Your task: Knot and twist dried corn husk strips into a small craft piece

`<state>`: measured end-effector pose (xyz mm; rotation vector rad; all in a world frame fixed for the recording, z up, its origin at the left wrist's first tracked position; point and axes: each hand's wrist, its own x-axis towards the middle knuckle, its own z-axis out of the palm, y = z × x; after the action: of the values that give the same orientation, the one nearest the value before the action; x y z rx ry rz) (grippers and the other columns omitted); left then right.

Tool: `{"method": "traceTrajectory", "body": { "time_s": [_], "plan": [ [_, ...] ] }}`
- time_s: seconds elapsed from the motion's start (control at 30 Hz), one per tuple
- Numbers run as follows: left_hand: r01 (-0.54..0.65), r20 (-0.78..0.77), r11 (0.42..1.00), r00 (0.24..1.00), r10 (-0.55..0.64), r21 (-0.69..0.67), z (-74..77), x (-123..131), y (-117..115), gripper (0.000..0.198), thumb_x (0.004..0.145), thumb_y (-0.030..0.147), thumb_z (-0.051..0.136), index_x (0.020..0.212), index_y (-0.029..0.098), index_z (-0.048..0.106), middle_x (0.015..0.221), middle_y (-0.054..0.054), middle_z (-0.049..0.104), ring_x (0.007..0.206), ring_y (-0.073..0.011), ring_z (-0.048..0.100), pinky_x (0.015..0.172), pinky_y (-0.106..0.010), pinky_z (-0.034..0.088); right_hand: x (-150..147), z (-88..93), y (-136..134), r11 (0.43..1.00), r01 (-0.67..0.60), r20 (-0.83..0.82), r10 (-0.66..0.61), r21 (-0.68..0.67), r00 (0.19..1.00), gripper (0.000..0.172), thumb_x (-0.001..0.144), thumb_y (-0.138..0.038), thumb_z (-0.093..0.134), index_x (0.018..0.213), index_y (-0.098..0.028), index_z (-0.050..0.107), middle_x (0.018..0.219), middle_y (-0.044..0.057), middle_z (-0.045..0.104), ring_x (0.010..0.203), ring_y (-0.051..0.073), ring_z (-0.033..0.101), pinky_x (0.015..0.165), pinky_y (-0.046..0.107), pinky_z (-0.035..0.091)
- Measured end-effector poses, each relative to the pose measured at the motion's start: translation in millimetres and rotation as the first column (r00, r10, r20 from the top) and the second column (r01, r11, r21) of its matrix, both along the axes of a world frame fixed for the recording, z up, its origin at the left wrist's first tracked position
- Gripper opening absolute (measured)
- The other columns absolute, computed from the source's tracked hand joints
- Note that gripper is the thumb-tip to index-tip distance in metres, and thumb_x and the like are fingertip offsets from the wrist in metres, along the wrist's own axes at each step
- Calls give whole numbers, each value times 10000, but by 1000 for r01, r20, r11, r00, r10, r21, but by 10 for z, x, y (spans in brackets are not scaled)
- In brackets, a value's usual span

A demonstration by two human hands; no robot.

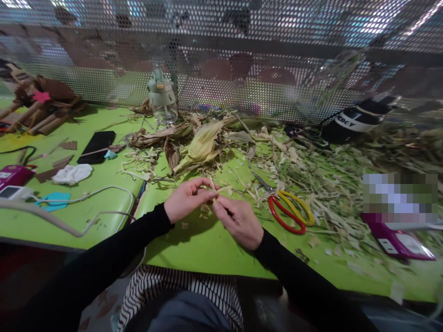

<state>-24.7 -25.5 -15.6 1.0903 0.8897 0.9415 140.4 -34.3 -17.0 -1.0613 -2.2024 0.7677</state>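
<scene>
Pinched between the fingers of my left hand (190, 198) and my right hand (238, 221) is a narrow, pale strip of corn husk (212, 185), held just above the green table. The two hands meet at the fingertips, and part of the strip is hidden by them. Beyond them lies a bundle of yellow-green corn husk (202, 145) with its stem toward me. To the right of my right hand, scissors (289, 210) with one red and one yellow handle rest on the table, blades pointing away. A few small husk scraps (184, 225) lie under my hands.
Husk shreds (321, 184) cover the right side. A clear bottle (164, 99) stands by the perforated metal screen (221, 55); a black bottle (360, 117) leans at right. Leftward are a phone (97, 146), crumpled tissue (72, 174), a white cable (119, 190) and a magenta device (15, 176).
</scene>
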Motion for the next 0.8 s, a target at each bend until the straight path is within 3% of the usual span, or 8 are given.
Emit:
{"method": "traceTrajectory", "body": {
  "time_s": [0.1,0.17,0.27,0.4,0.53,0.63,0.73,0.8],
  "plan": [
    [-7,152,999,988,15,-50,-21,-25,39,296,732,191,635,1015,142,561,823,-29,670,795,-109,631,811,-262,480,56,-12,106,979,163,-86,-174,-121,981,331,939,-364,321,706,-191,480,586,-31,436,485,102,390,465,234,327],
    [-5,186,998,982,18,-70,-33,-33,43,346,731,167,629,1066,152,546,928,-53,683,845,-110,641,822,-257,485,90,0,170,963,220,-161,-244,-154,956,255,932,-359,355,969,-174,527,730,4,531,573,121,479,515,251,407],
    [41,71,990,997,-32,-135,-45,-35,37,286,760,252,624,1018,144,565,815,-46,699,658,-90,642,661,-225,512,110,27,219,980,130,-207,-159,-150,965,352,885,-308,474,1210,-172,464,934,58,576,743,156,564,638,308,490],
    [52,-132,990,989,-69,-132,-56,-43,39,326,761,451,603,845,136,593,496,13,615,367,-59,490,370,-151,344,105,36,227,978,98,-194,-135,-185,972,277,878,-340,490,1081,-166,565,894,59,613,732,154,569,647,322,499],
    [-32,-278,998,960,13,-62,-64,-52,30,406,771,542,540,698,143,572,307,73,426,244,-31,288,301,-158,166,96,4,232,963,12,-220,-74,-270,973,278,859,-374,521,1031,-165,585,856,43,635,716,137,578,640,298,496],
    [-41,-251,996,968,19,-82,-59,-54,14,452,800,574,462,696,146,563,321,59,442,251,-43,324,301,-167,164,93,-31,240,960,34,-244,-104,-277,964,249,842,-379,541,954,-171,617,781,18,624,643,115,546,577,255,470],
    [21,-164,993,986,-40,-115,-50,-50,8,400,800,525,494,834,139,593,374,48,500,297,-65,413,311,-165,210,102,-44,247,941,83,-236,-167,-327,957,291,849,-397,519,972,-156,626,682,-9,579,498,78,440,452,210,381],
    [40,-169,994,984,-57,-102,-48,-43,4,359,786,465,541,925,138,595,421,42,544,325,-71,443,335,-165,268,112,-35,246,946,91,-227,-167,-311,959,316,861,-397,500,1020,-152,622,689,-5,580,496,78,438,451,210,380]
  ]
}}
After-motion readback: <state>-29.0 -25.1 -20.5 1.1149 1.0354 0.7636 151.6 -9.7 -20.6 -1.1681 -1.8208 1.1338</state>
